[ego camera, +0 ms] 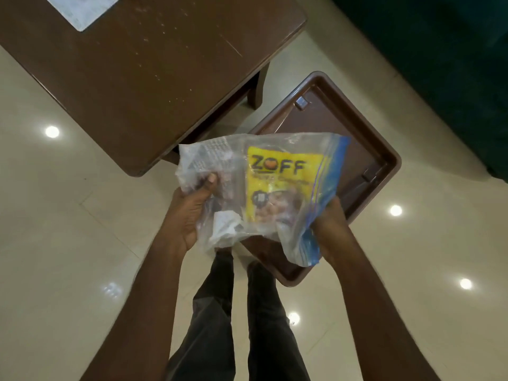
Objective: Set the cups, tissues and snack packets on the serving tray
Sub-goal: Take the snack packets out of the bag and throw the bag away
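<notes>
Clear plastic bag (233, 163) with a blue strip (332, 171) down one side — a person holds it up with both hands. The left hand (189, 213) grips the left side of the bag, with its thumb (210, 180) pressed on top and its fingers hidden behind. The right hand (330, 226) grips the lower right edge by the blue strip, with its fingers curled into the plastic.

Inside the bag sits a yellow snack packet (280, 182) that says ZOFF. Next to it are more packets, too blurry to read.

The brown serving tray (384, 160) lies lower down, under the bag — just beside a brown wooden table (137, 78). Dark trouser legs (264, 325) stand on a shiny pale floor (55, 215).
</notes>
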